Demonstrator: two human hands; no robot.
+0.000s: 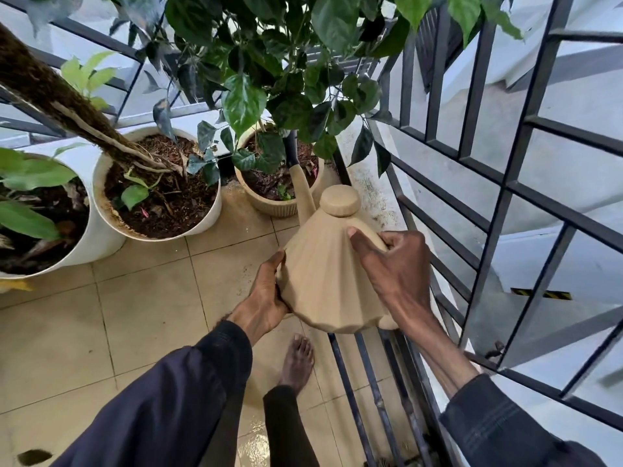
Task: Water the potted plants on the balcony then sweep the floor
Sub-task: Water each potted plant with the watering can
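A beige, ribbed, cone-shaped watering can (323,274) with a round cap is tilted forward. Its long spout with a dark tip reaches over the soil of a beige ribbed pot (266,205) that holds a leafy plant. My left hand (266,298) cups the can's lower left side. My right hand (394,274) grips the can's upper right side, at its handle. Left of the beige pot stands a white pot (205,217) with dark soil and a thick brown stem. A second white pot (97,241) sits at the far left. No water stream is visible.
A dark metal railing (505,183) runs along the right side, close to my right arm, and another grille stands behind the pots. The floor (148,318) is beige tile, wet and shiny near my bare foot (298,362). Large green leaves hang overhead.
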